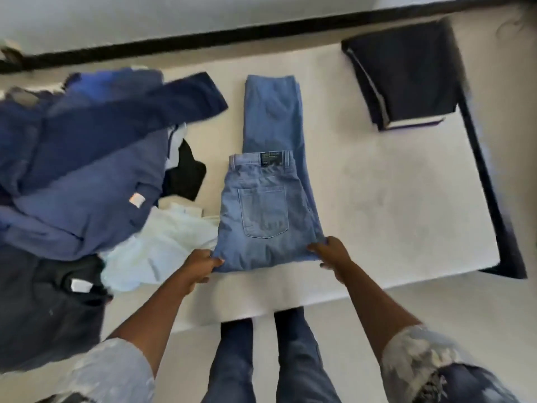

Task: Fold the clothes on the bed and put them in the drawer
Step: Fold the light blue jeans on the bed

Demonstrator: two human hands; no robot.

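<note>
Light blue jeans [267, 181] lie lengthwise on the white bed [377, 199], folded leg on leg, with the waist end doubled back over the legs and the back pocket facing up. My left hand [200, 266] pinches the near left corner of the fold. My right hand [331, 254] grips the near right corner. A heap of unfolded clothes [84, 170] covers the bed's left side: dark blue garments, a black piece and a pale white garment [162, 251] touching the jeans' left edge.
A folded dark navy garment [406, 77] sits at the bed's far right corner. The bed's black frame [491, 181] runs along the right and far edges. My legs stand at the near edge on the pale floor [406, 303].
</note>
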